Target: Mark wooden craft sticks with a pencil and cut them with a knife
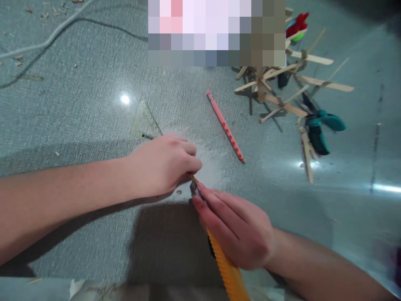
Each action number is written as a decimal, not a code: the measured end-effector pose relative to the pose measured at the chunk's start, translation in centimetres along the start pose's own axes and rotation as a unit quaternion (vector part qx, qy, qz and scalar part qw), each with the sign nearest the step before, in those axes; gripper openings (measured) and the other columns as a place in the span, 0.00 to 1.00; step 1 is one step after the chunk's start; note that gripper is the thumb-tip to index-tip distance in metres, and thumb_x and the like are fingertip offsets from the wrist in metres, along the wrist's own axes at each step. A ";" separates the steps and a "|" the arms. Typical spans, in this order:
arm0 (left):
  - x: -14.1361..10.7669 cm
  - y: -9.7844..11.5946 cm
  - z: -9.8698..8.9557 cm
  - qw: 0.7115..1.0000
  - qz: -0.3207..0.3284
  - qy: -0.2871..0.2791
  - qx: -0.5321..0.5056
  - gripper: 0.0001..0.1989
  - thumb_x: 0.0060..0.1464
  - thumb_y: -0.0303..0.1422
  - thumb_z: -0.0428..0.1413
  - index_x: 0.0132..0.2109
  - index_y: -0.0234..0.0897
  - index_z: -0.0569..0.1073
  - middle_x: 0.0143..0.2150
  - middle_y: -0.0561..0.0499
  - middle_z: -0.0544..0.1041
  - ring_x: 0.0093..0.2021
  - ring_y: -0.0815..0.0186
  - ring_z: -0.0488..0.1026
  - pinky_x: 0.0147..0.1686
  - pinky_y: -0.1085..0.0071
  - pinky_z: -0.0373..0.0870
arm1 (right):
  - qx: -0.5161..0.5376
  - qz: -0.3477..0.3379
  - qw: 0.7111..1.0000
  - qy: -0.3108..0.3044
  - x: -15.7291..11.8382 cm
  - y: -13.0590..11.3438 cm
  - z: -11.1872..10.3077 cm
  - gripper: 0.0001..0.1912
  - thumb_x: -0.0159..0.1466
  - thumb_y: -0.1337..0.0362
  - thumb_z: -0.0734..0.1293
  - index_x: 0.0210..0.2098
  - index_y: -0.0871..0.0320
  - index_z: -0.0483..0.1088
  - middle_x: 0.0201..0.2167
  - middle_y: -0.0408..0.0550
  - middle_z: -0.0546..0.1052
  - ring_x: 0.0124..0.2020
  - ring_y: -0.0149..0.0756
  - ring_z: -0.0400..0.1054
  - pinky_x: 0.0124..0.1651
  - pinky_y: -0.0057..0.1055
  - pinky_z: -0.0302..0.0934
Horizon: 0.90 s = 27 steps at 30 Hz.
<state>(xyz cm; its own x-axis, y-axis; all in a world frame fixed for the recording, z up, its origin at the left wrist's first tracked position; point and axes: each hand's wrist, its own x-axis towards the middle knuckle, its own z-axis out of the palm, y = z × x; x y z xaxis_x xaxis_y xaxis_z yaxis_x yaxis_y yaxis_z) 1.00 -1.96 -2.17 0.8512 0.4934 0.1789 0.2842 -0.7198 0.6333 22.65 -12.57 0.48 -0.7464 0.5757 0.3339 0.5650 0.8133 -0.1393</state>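
"Grasping the yellow knife (230, 276) near its metal head, the right hand (238, 225) is holding firm, thumb and fingers pinching close to the tip; what is the left hand (167, 167) doing?"

"It is resting on the table (94, 121) with its fingers curled under; whether it is pinching something or only pressing down, nobody can tell from this angle."

"Where is the piece of wood (194, 179) lying?"

"Its small tan end is showing between the two hands, right by the knife's head; the rest is hiding, seemingly under the left hand, so its full shape is escaping the eye."

"How far along is the work looking?"

"Partway, at a guess; crossed sticks (278, 72) are lying at the far right, apparently joined into a frame, and wood scraps (19, 57) are dotting the far left, suggesting that some cutting is already done; the piece between the hands is seeming unfinished, since the knife is sitting so close to it; how much is left, the view is not telling."

"Are other tools lying about?"

"Yes; a pink pencil (225, 127) is resting beyond the hands; a clear triangle ruler (142, 121) is lying just beside the left hand; a tool with teal handles (333, 120) is lying near the sticks."
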 end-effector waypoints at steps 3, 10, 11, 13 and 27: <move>-0.1 0.2 -0.2 0.999 0.025 -0.001 0.025 0.09 0.65 0.29 0.57 0.36 0.35 0.78 0.32 0.51 0.77 0.35 0.62 0.73 0.39 0.64 0.67 | -0.043 -0.026 0.999 -0.009 0.0 -0.1 -0.3 0.11 0.68 0.75 0.65 0.47 0.70 0.76 0.43 0.67 0.85 0.46 0.48 0.82 0.49 0.39 0.79; -0.8 1.4 -1.5 0.999 -0.037 0.006 -0.004 0.10 0.69 0.31 0.52 0.43 0.34 0.77 0.36 0.51 0.80 0.31 0.67 0.75 0.31 0.71 0.66 | -0.123 -0.028 0.992 0.009 -0.5 0.2 -0.7 0.15 0.68 0.71 0.69 0.53 0.64 0.77 0.46 0.60 0.84 0.49 0.50 0.80 0.43 0.38 0.77; -0.8 1.5 -1.6 0.998 -0.052 0.011 -0.021 0.10 0.69 0.30 0.52 0.43 0.35 0.77 0.36 0.52 0.80 0.31 0.68 0.76 0.31 0.72 0.66 | -0.123 -0.025 0.992 0.021 -0.5 0.3 -0.6 0.15 0.68 0.71 0.70 0.53 0.64 0.77 0.45 0.58 0.84 0.49 0.49 0.80 0.44 0.38 0.77; -0.8 1.8 -1.8 0.995 -0.070 0.023 -0.061 0.08 0.68 0.30 0.54 0.43 0.35 0.78 0.36 0.53 0.82 0.32 0.70 0.77 0.33 0.75 0.68 | -0.107 -0.011 0.993 0.047 -0.5 0.3 -0.4 0.14 0.67 0.71 0.71 0.52 0.65 0.78 0.44 0.56 0.84 0.50 0.49 0.79 0.47 0.40 0.78; -0.7 2.8 -1.9 0.988 -0.097 0.047 -0.110 0.11 0.65 0.27 0.55 0.32 0.35 0.76 0.28 0.53 0.80 0.29 0.71 0.76 0.30 0.76 0.68 | -0.079 0.019 0.991 0.105 0.0 -0.1 -0.2 0.07 0.66 0.71 0.72 0.44 0.65 0.78 0.39 0.57 0.84 0.51 0.52 0.81 0.53 0.46 0.79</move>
<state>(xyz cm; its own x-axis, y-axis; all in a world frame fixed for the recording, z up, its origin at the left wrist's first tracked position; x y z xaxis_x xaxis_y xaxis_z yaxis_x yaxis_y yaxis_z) 0.41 -3.43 0.91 0.7430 0.6617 0.1008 0.3260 -0.4893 0.8089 22.69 -12.68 0.69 -0.6425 0.5623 0.5206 0.6525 0.7576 -0.0131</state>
